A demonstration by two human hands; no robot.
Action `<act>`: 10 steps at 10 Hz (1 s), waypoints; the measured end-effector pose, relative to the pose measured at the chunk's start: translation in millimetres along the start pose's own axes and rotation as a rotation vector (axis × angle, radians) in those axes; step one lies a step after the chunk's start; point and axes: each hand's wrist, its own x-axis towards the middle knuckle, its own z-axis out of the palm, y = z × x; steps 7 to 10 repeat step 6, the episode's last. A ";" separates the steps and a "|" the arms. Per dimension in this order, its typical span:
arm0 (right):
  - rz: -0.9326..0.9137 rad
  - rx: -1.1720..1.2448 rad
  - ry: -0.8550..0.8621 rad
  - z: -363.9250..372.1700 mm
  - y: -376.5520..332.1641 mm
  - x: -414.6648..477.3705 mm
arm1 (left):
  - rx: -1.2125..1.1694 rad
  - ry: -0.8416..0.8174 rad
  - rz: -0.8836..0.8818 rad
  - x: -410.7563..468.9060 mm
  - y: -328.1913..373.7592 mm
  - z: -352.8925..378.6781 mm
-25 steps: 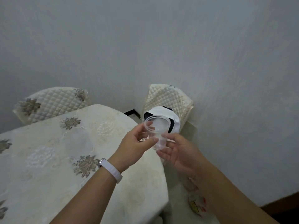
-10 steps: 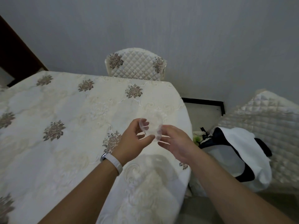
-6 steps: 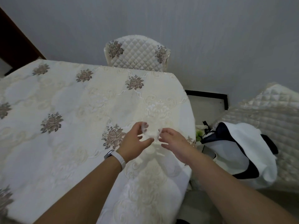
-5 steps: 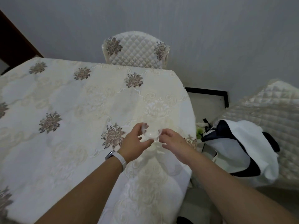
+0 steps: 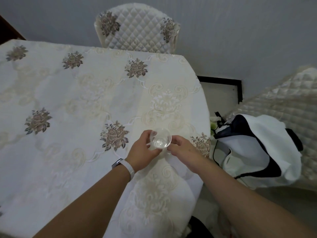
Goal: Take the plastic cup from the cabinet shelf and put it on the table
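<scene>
Left hand [image 5: 143,152] and right hand [image 5: 181,148] clasp the clear plastic cup [image 5: 160,139] upright over the tabletop [image 5: 68,100]; light, thin-walled, best gripped gently at its sides.

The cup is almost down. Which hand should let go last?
Probably the left hand: its fingers wrap further around the clear cup over the table, while the right hand only touches the cup's side with fingertips.
</scene>
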 end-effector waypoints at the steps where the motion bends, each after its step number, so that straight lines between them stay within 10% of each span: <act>1: 0.023 -0.047 0.002 1.6 7.7 0.9 | -0.020 -0.001 -0.013 -0.3 -9.3 3.9; 10: 0.017 -0.171 0.051 -15.9 14.5 -11.7 | 0.062 0.042 -0.030 -22.4 -16.9 -6.7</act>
